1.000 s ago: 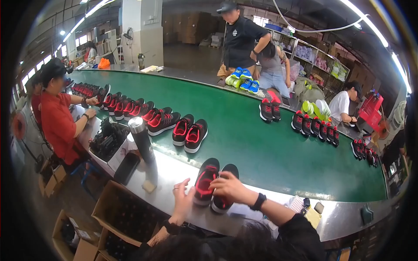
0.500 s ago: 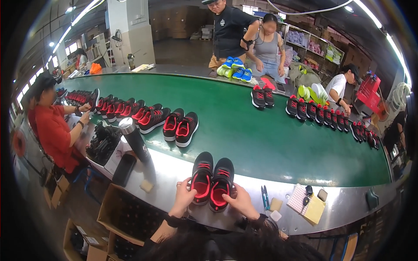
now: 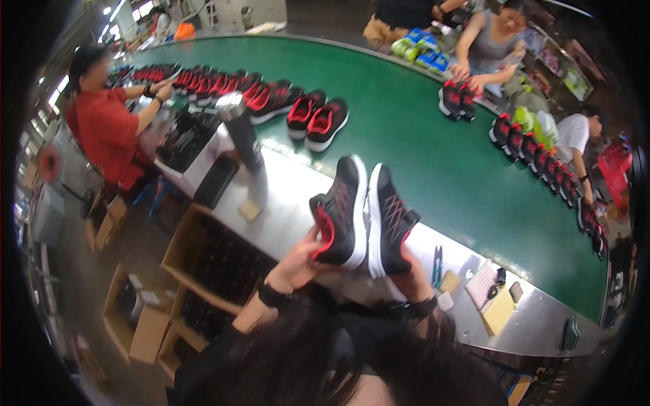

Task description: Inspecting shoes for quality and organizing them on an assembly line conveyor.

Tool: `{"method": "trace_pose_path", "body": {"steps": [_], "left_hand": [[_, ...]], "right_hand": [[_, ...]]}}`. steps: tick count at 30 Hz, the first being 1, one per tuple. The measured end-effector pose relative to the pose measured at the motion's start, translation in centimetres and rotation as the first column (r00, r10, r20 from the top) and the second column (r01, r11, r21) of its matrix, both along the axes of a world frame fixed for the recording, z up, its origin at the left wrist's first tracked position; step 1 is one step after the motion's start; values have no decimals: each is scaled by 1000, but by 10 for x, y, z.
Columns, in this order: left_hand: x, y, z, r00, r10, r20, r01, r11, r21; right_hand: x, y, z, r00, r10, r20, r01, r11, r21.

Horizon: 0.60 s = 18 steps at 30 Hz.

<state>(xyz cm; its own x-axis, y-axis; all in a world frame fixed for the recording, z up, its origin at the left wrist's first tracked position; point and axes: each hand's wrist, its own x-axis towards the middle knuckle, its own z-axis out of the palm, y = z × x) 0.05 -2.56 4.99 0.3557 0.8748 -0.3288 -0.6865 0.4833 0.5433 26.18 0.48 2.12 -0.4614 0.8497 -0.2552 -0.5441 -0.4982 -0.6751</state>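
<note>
My left hand (image 3: 298, 262) is closed round the heel of a black sneaker (image 3: 344, 216) with red lining and a white sole. In my right hand (image 3: 413, 276) is the heel of its mate, another black sneaker (image 3: 388, 220). Both shoes are tipped onto their sides, soles facing each other and nearly touching, toes pointing away from me. They are held above the steel table edge (image 3: 291, 177). The fingers of my right hand are partly hidden behind the shoe.
Black-and-red sneakers (image 3: 328, 125) line the green belt (image 3: 406, 145) at left and right. Across it, a person's hands touch a pair (image 3: 458, 100). A flask (image 3: 242, 135), black case (image 3: 217, 181), snips (image 3: 437, 265) and notepads (image 3: 497, 311) lie on the steel. Open cartons (image 3: 203, 250) stand below left.
Both shoes have been lifted and turned from upright onto their sides, soles together. The view has shifted. The person opposite now reaches to the pair of sneakers on the belt.
</note>
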Motion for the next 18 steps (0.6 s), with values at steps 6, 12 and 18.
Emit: {"method": "trace_pose_path", "body": {"steps": [6,12,18], "left_hand": [[-24,-12,8,893,320,-316,-245,936,253],[-15,-39,-6,-192,603,-775,353,779,519],[10,-50,-7,-325,581,-746,357,806,472]], "right_hand": [[12,19,46,919,-140,369,28,955,295],[18,4,49,241,-638,731,-461,588,665],[12,-17,33,78,-717,692,-540,553,634]]}}
